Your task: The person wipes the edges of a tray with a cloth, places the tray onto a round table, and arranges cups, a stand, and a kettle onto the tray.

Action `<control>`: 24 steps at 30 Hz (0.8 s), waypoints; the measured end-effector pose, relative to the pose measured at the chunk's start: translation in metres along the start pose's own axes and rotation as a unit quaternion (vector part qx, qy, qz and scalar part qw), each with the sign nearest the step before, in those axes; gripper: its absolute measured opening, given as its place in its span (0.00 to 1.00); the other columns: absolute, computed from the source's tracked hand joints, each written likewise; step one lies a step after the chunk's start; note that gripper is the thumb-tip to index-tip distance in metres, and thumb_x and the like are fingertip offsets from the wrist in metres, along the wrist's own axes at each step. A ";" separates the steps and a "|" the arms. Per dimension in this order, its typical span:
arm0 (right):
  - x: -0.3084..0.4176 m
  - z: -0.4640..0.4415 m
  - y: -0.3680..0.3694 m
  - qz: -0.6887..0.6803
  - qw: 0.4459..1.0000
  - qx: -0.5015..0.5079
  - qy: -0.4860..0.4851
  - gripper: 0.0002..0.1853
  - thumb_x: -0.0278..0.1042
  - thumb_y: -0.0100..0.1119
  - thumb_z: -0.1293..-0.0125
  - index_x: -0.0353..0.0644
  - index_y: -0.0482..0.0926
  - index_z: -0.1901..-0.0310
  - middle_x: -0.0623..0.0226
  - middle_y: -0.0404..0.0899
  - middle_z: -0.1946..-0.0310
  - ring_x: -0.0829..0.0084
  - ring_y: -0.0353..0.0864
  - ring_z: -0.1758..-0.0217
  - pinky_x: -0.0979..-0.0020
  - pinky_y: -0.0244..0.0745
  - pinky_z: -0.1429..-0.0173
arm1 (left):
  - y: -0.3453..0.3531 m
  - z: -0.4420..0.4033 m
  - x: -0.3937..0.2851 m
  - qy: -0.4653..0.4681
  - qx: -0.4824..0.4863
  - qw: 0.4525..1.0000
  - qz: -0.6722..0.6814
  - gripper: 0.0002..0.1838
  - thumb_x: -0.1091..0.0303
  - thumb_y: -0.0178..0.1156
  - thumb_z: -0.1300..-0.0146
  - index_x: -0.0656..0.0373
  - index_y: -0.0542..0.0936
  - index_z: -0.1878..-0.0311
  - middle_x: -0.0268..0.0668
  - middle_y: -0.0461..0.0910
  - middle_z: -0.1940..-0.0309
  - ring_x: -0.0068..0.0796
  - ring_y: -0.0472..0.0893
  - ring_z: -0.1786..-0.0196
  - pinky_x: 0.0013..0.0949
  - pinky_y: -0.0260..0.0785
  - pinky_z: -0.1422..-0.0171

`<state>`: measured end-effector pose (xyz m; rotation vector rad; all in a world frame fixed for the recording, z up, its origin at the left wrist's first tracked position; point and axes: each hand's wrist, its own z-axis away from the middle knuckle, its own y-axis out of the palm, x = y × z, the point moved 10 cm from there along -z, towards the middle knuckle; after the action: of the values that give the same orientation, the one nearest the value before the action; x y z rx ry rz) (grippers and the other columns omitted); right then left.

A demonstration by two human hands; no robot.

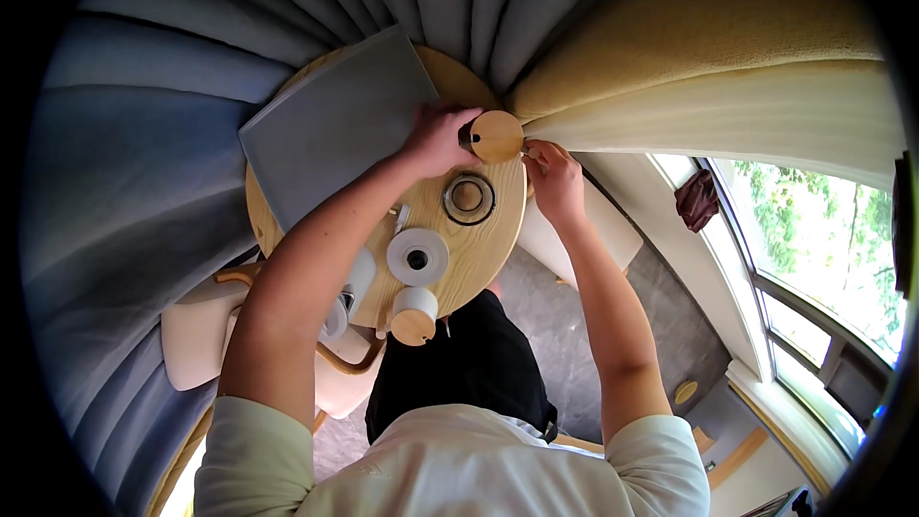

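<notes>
Near the table's far right edge stands a dark cup with a round wooden lid (497, 137) that has a small dark notch. My left hand (443, 140) is wrapped around the cup's left side. The fingers of my right hand (555, 175) are pinched at its right side on a small part, perhaps a handle; I cannot make it out fully. Closer to me is a round clear glass vessel (468, 197) with a dark rim. Nearer still are a white round dish with a black centre (417, 257) and a white cup with a wooden lid (414, 316).
A large flat grey panel (335, 124) covers the left of the round wooden table (483, 254). A white appliance (361, 276) is partly hidden by my left arm. Pale chairs (196, 340) stand around. Curtains (144, 144) hang behind, and a window (814, 220) is right.
</notes>
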<state>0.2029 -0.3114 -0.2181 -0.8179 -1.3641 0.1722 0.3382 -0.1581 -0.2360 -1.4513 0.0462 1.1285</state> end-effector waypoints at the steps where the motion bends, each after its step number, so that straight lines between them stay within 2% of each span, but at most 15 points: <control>1: 0.001 0.000 -0.001 -0.008 1.000 0.000 0.002 0.15 0.25 0.70 0.34 0.38 0.85 0.46 0.53 0.87 0.54 0.52 0.89 0.58 0.58 0.83 0.54 | 0.001 0.000 0.001 -0.004 0.001 1.000 0.006 0.47 0.56 0.84 0.56 0.53 0.78 0.29 0.43 0.81 0.34 0.44 0.77 0.29 0.48 0.59 0.22; 4: 0.008 -0.002 -0.006 -0.004 1.000 0.004 0.011 0.15 0.25 0.70 0.34 0.38 0.85 0.47 0.53 0.88 0.54 0.53 0.90 0.57 0.59 0.84 0.52 | -0.005 0.003 -0.003 -0.021 0.004 1.000 0.021 0.47 0.56 0.84 0.56 0.51 0.78 0.29 0.43 0.81 0.34 0.44 0.76 0.28 0.48 0.58 0.21; 7: 0.017 -0.005 -0.010 0.001 1.000 0.005 0.017 0.11 0.23 0.68 0.32 0.35 0.85 0.48 0.54 0.88 0.53 0.60 0.91 0.53 0.65 0.86 0.47 | -0.017 0.004 -0.008 -0.018 -0.002 0.999 0.036 0.47 0.56 0.84 0.57 0.51 0.78 0.29 0.44 0.81 0.34 0.44 0.76 0.28 0.48 0.58 0.21; 10: 0.027 -0.008 -0.014 -0.007 1.000 -0.007 0.015 0.11 0.24 0.68 0.31 0.35 0.85 0.48 0.53 0.88 0.53 0.61 0.91 0.54 0.66 0.87 0.47 | -0.030 0.008 -0.013 -0.011 -0.018 0.999 0.035 0.46 0.57 0.84 0.57 0.51 0.79 0.30 0.44 0.81 0.35 0.45 0.77 0.30 0.47 0.59 0.21; 17: 0.053 -0.019 -0.007 -0.007 1.000 0.003 -0.012 0.12 0.24 0.68 0.32 0.36 0.85 0.48 0.53 0.88 0.54 0.58 0.91 0.53 0.64 0.87 0.48 | -0.061 0.019 -0.009 0.030 -0.089 0.994 0.058 0.43 0.63 0.85 0.59 0.55 0.81 0.34 0.46 0.84 0.39 0.48 0.83 0.37 0.46 0.71 0.27; 19: 0.062 -0.024 -0.001 -0.014 0.999 0.002 -0.035 0.12 0.25 0.69 0.33 0.37 0.85 0.48 0.53 0.88 0.54 0.53 0.90 0.55 0.60 0.85 0.50 | -0.068 0.024 -0.002 0.030 -0.105 0.992 0.055 0.43 0.64 0.86 0.59 0.55 0.81 0.34 0.47 0.84 0.39 0.48 0.83 0.37 0.46 0.72 0.28; 24: 0.076 -0.034 0.019 -0.003 0.999 0.013 -0.043 0.13 0.25 0.69 0.33 0.38 0.85 0.48 0.53 0.88 0.55 0.53 0.90 0.56 0.59 0.84 0.51 | -0.087 0.036 0.016 0.008 -0.116 0.992 0.052 0.44 0.64 0.86 0.59 0.56 0.81 0.33 0.47 0.83 0.38 0.49 0.82 0.36 0.45 0.72 0.27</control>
<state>0.2587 -0.2699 -0.1684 -0.7917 -1.4424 0.2223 0.3793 -0.0983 -0.1742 -1.6806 0.0028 1.2389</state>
